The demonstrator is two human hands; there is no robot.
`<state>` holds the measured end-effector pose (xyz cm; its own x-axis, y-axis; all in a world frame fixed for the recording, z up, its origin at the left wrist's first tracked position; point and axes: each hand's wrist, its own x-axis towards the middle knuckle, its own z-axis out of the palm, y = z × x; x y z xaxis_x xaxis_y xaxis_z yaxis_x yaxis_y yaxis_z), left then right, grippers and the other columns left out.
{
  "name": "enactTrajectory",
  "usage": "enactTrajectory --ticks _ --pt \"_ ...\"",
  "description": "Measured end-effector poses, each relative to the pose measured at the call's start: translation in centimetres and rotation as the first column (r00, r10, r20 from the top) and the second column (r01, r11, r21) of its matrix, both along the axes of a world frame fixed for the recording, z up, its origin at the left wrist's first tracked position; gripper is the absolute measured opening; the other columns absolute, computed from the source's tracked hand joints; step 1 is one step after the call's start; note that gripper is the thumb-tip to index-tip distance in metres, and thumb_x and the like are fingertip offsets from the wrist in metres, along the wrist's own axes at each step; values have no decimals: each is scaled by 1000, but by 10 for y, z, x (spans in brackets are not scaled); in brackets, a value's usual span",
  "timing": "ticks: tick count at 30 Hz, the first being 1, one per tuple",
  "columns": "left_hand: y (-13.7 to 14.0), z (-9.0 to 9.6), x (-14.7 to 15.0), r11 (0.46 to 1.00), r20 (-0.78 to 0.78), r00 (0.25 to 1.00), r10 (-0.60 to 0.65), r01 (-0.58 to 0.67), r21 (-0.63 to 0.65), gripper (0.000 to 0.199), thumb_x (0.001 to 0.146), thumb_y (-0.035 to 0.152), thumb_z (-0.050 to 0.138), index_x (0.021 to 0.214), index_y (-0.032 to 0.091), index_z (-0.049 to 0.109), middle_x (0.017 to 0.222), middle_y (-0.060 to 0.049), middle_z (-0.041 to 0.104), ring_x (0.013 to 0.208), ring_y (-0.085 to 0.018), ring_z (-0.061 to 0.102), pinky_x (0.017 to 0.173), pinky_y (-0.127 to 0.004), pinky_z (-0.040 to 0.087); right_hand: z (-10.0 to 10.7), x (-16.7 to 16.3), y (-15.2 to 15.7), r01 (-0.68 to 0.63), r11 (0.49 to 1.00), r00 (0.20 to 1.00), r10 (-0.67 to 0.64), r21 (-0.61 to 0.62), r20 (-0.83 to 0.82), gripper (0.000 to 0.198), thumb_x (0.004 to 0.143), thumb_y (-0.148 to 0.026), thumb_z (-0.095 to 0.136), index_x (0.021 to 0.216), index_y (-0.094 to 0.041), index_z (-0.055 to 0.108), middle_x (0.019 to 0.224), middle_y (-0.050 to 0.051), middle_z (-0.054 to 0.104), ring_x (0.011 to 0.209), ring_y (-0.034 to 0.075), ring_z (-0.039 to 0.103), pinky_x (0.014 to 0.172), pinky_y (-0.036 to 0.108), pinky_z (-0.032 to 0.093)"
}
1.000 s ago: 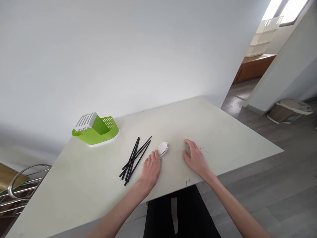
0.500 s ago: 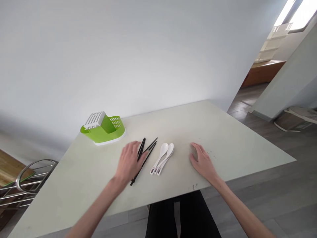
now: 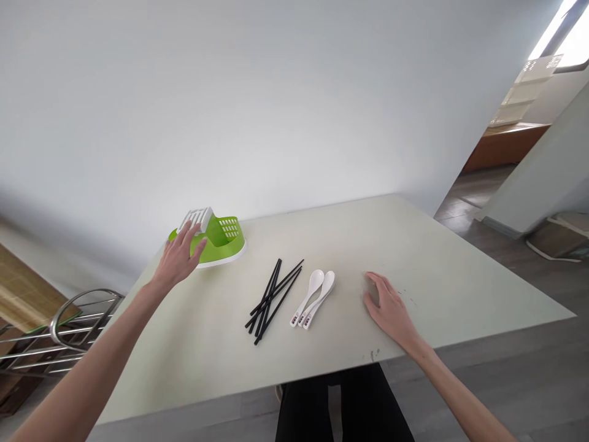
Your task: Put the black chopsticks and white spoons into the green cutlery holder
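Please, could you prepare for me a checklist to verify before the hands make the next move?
1. Green holder standing upright on the table: ok.
2. Left hand free of utensils: ok, fingers spread, none visible in it.
3. Left hand touching the holder: cannot tell; it overlaps the holder in this view.
4. Chopsticks lined up neatly: not ok, several cross one another.
5. White spoons all facing the same way: ok.
6. Right hand apart from the spoons: ok.

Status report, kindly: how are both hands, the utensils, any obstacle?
Left hand open at green holder, contact unclear. Right hand apparently empty, right of white spoons. Black chopsticks lying left of spoons. No obstruction visible.
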<state>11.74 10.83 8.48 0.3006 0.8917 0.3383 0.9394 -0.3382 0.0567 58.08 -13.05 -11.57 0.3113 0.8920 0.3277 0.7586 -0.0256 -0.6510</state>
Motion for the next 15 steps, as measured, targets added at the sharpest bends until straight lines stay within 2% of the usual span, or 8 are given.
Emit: enactTrajectory --ticks 4,7,11,15 --pt "2 -2 13 997 75 997 27 -22 -71 73 103 64 31 166 29 30 176 -10 22 146 -36 48 115 -53 42 0 0 1 -13 1000 1000 13 -6 -9 47 105 -42 40 149 -27 46 150 15 56 132 34 60 103 52 54" --pt "1 -1 34 996 75 997 4 3 -89 73 102 64 32 167 30 29 176 -10 21 145 -36 49 112 -53 45 1 -1 1 -10 1000 1000 10 -8 -10 47 105 -42 39 150 -27 45 150 15 56 132 35 59 104 54 53" --pt "1 -1 71 991 55 995 -79 85 -100 71 103 62 32 167 29 30 176 -11 22 137 -36 56 108 -53 47 2 -1 3 -11 1000 1000 11 4 -5 47 105 -41 39 150 -28 46 149 14 56 133 35 58 105 55 52" --pt "-3 -3 121 978 22 984 -176 177 -106 68 105 58 32 166 29 31 174 -13 26 115 -31 68 102 -52 51 2 -1 5 -17 1000 1000 17 9 -8 45 105 -40 40 148 -27 46 150 14 56 132 34 59 106 53 52"
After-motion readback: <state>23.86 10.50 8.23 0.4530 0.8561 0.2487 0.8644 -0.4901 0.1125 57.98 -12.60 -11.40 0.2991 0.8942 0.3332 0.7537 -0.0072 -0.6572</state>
